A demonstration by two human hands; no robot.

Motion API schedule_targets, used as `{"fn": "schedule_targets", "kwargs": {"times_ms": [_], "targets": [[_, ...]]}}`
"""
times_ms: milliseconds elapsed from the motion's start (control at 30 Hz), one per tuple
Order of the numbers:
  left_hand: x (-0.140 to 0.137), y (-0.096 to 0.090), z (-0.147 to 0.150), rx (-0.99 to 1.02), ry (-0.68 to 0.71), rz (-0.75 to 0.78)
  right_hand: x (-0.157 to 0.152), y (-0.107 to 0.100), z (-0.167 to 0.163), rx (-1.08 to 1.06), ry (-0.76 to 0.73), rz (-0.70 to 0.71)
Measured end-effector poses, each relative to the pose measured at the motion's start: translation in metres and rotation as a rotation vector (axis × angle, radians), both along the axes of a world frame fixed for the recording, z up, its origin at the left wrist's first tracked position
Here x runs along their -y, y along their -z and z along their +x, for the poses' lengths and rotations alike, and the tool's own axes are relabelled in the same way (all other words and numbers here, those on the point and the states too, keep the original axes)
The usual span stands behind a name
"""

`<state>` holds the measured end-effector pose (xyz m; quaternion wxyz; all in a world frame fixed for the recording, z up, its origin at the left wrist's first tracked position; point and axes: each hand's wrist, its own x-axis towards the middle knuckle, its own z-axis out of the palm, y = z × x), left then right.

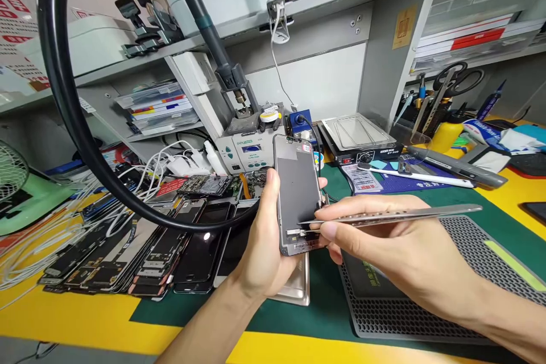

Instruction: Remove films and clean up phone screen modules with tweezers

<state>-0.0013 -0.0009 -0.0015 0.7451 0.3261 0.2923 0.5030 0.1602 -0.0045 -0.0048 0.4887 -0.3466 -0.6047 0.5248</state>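
Note:
My left hand (263, 247) grips a phone screen assembly (296, 179) by its edges, tilted up with its dark inner side facing me. In my right hand (390, 244) a pair of metal tweezers (409, 214) is pinched between thumb and fingers. The tips of the tweezers lie over the lower part of the screen assembly, near a small connector; whether they grip anything there is too small to tell. Below my left hand a silvery metal tray or plate (302, 281) shows in part on the green mat.
Several phone screens (147, 247) lie in rows at left, beside tangled white cables (17, 256). A rework station (247, 151) stands behind, its black hose (63, 68) arching across the left. At right lie a perforated grey mat (384, 324), a heating plate (362, 136) and a white-handled brush (426, 176).

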Motion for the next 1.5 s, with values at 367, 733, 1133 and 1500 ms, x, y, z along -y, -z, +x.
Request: {"fn": "schedule_targets", "kwargs": {"times_ms": [367, 733, 1133, 1500], "targets": [[0.003, -0.001, 0.001, 0.034, -0.022, 0.122, 0.006, -0.003, 0.001, 0.093, 0.067, 0.157], [0.004, 0.000, 0.001, -0.003, -0.045, 0.158, 0.008, -0.006, 0.002, 0.203, 0.138, 0.366], [0.010, -0.014, 0.009, -0.074, -0.156, 0.080, 0.009, -0.005, 0.002, 0.222, 0.148, 0.394], [0.011, -0.014, 0.008, -0.069, -0.164, 0.041, 0.009, -0.005, 0.002, 0.199, 0.145, 0.357]]}}
